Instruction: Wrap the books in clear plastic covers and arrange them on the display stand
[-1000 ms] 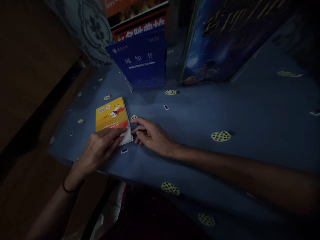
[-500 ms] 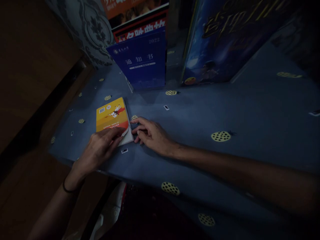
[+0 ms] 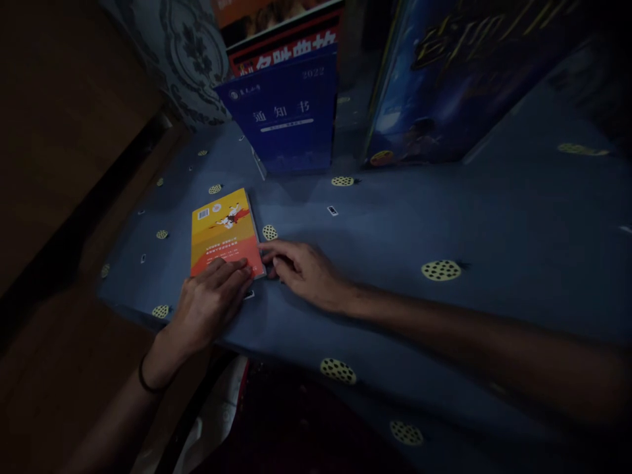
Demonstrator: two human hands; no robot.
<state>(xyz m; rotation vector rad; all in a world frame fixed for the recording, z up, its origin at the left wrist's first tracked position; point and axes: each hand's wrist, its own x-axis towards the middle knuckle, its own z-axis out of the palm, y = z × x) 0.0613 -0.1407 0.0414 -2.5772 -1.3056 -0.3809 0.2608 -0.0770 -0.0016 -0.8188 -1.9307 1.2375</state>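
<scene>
A small book (image 3: 222, 227) with a yellow and orange cover lies flat and closed on the blue tablecloth. A barcode and a picture of a figure show on that cover. My left hand (image 3: 212, 293) rests over the book's near edge, its fingers laid flat on the cover and hiding part of it. On the other side, my right hand (image 3: 306, 270) lies on the cloth with the index finger stretched toward the book's right edge, seemingly touching it. The remaining fingers of that hand are loosely bent, and nothing is visible in them.
Behind the small book stands a blue booklet (image 3: 291, 122) in front of a red and orange book (image 3: 286, 49). A large dark blue book (image 3: 429, 85) stands upright farther right. The tablecloth (image 3: 375, 230) has a pineapple print; the table's edge runs along the left and near side.
The lifted corner of the book's cover has come down flat. My left hand has gone from holding that corner to lying on the cover. My right hand has hardly moved.
</scene>
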